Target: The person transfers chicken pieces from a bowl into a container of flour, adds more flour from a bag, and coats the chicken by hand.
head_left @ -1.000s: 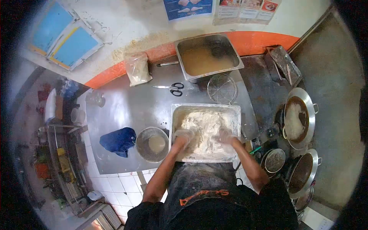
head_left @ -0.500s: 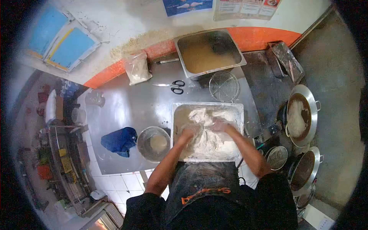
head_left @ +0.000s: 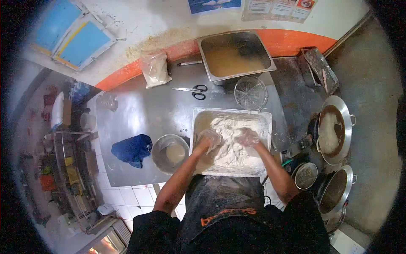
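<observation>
A rectangular metal tray [head_left: 269, 127] stands at the front of the steel table, with floury white pieces [head_left: 230, 148] heaped in it. Inside its left part is my left hand [head_left: 210, 139], in a clear glove, against the edge of the heap. My right hand [head_left: 247, 137], also gloved and dusted white, lies on the right side of the heap. The fingers of both hands are blurred and partly covered in flour, so what they hold, if anything, cannot be made out. Just left of the tray sits a round metal bowl [head_left: 159, 160] with pale liquid in it.
Behind the tray are a wire strainer [head_left: 251, 93], black-handled scissors [head_left: 198, 92], a bag of white powder [head_left: 155, 71] and a deep pan of cloudy liquid [head_left: 232, 59]. A blue cloth [head_left: 132, 150] lies left. Two large woks [head_left: 347, 120] stand at the right.
Both hands have shifted within the tray, and the floury heap has changed shape, now more spread out toward the back. The view has moved slightly.
</observation>
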The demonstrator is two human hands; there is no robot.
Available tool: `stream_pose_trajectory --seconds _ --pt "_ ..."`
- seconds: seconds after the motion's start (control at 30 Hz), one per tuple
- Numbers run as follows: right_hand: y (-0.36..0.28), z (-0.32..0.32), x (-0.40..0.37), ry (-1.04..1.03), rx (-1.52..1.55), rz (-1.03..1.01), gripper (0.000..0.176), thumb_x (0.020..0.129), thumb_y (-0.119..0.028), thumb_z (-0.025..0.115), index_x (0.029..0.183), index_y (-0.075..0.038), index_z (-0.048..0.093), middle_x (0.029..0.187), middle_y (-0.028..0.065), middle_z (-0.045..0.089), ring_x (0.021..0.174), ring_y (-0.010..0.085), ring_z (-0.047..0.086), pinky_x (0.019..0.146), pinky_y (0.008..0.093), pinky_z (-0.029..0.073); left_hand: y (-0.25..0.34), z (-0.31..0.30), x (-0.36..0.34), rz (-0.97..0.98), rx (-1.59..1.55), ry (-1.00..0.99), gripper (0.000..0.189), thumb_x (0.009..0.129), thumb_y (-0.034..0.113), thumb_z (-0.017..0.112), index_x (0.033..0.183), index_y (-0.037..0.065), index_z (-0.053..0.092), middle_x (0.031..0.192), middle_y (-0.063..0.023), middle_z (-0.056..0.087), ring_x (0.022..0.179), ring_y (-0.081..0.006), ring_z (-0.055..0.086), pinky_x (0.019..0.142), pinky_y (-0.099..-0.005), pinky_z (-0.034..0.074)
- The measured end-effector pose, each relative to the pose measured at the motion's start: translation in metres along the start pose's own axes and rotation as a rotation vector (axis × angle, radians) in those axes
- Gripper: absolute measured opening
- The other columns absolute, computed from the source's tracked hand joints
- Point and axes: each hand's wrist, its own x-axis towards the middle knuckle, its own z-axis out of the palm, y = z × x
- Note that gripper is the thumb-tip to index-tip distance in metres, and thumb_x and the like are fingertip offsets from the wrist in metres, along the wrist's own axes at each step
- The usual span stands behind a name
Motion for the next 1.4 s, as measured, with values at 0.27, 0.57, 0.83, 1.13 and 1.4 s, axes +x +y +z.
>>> stream_pose_trajectory --seconds 0.27,0.57,0.83,1.13,1.4 --pt "-0.078 0.154 -0.081 0.130 -1.536 -0.229 0.112 0.083 -0.063 0.074 0.162 -0.005 0.019 0.160 0.0310 0.031 0.151 0.0394 0.029 0.127 0.0435 0.023 0.027 0.008 0.016 0.085 0.346 0.122 0.029 0.094 0.016 0.053 0.113 0.000 0.068 0.103 -0.0141 0.071 0.094 -0.0291 0.067 0.087 -0.0426 0.053" --pt "-0.072 0.138 -0.105 0.359 -1.828 -0.492 0.073 0.089 -0.052 0.071 0.139 -0.001 0.058 0.135 0.0247 0.062 0.129 0.0375 0.057 0.111 0.0442 0.044 0.029 0.000 0.002 0.074 0.451 0.145 0.025 0.094 0.016 0.053 0.107 0.001 0.069 0.096 -0.0145 0.070 0.090 -0.0301 0.068 0.081 -0.0449 0.054" --pt "-0.079 0.154 -0.113 0.307 -1.868 -0.065 0.063 0.097 -0.048 0.055 0.142 -0.004 0.055 0.144 0.0198 0.057 0.138 0.0328 0.050 0.118 0.0420 0.036 0.018 0.001 -0.007 0.174 0.472 -0.028 0.023 0.095 0.017 0.053 0.098 0.002 0.070 0.087 -0.0150 0.069 0.086 -0.0310 0.069 0.075 -0.0475 0.054" --pt "-0.016 0.122 -0.063 0.587 -1.676 -0.290 0.074 0.099 -0.056 0.047 0.147 0.000 0.048 0.143 0.0228 0.057 0.134 0.0402 0.052 0.114 0.0453 0.041 0.035 0.025 -0.001 0.116 0.441 0.047 0.023 0.098 0.023 0.053 0.106 0.004 0.065 0.097 -0.0140 0.065 0.095 -0.0292 0.065 0.082 -0.0463 0.051" --pt "-0.093 0.165 -0.127 0.405 -1.661 -0.496 0.050 0.095 -0.029 0.055 0.134 0.003 0.058 0.120 0.0276 0.066 0.114 0.0390 0.065 0.100 0.0469 0.050 0.074 -0.033 -0.015 -0.146 -0.224 0.192 0.040 0.103 0.032 0.054 0.133 0.007 0.054 0.127 -0.0112 0.058 0.118 -0.0243 0.057 0.103 -0.0407 0.045"
